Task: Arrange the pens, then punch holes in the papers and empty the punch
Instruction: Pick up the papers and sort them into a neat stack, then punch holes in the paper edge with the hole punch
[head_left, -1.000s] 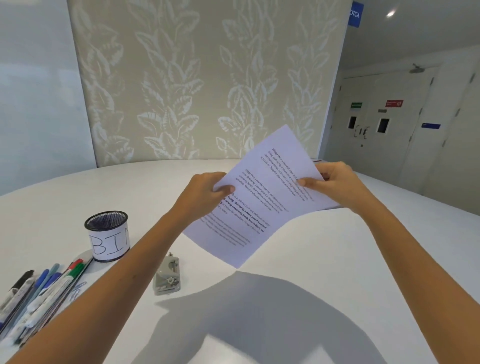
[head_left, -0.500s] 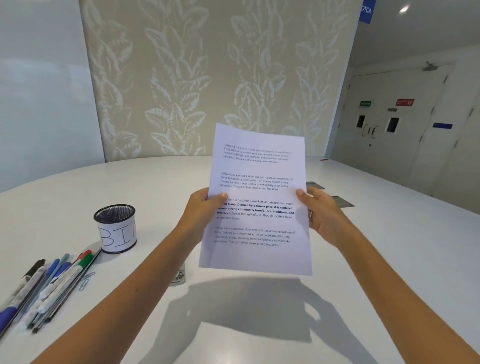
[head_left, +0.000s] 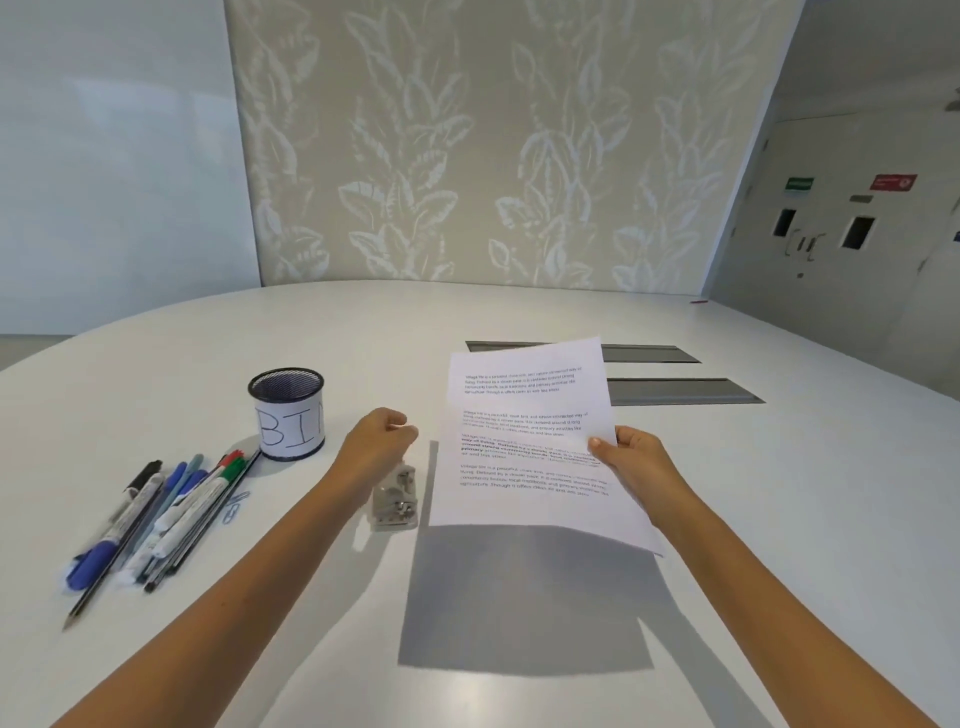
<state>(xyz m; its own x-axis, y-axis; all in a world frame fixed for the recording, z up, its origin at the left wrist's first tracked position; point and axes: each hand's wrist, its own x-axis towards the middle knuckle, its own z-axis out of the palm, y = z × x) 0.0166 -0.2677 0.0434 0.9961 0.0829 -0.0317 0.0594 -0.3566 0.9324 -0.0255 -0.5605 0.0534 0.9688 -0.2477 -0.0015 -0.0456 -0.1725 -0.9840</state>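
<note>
White flat printed sheets pinched by right hand.

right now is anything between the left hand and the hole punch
Nothing visible. The left hand hovers right above the small grey metal hole punch, its curled fingers holding nothing. The printed white paper sheet, held by the right hand, hangs beside it.

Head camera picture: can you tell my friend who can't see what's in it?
The right hand holds printed papers above a white table, while the left hand, fingers curled, hovers over a metal hole punch. Further left lie pens and a mesh cup marked BIN.
</note>
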